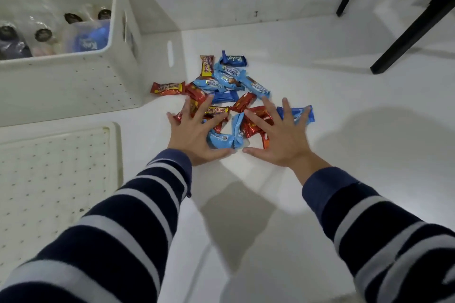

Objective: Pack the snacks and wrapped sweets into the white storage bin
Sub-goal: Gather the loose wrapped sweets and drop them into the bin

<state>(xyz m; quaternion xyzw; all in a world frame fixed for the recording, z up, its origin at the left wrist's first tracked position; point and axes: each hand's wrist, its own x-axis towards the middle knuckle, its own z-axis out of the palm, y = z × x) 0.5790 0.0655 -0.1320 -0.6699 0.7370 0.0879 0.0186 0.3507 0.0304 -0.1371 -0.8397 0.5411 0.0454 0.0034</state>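
Pile: a loose heap of wrapped sweets (229, 98) lies on the white floor (344, 130), just beside the near right corner of the white storage bin (73, 81).
Bin: it already holds some packets; its lid (56, 179) lies flat on the floor in front of it.
Stray piece: one red bar (168, 88) sits apart at the pile's left edge, near the bin wall.
Left hand (197, 135): grip released, fingers spread over the pile's near left side.
Right hand (278, 138): grip released, fingers spread over the near right side, one finger on a dark blue packet (299, 115).
Handling: the pieces look light, small and glossy, so probably slippery and prone to spilling from a handful.
Hold: scooping from both outer sides, palms cupped toward each other, looks best.
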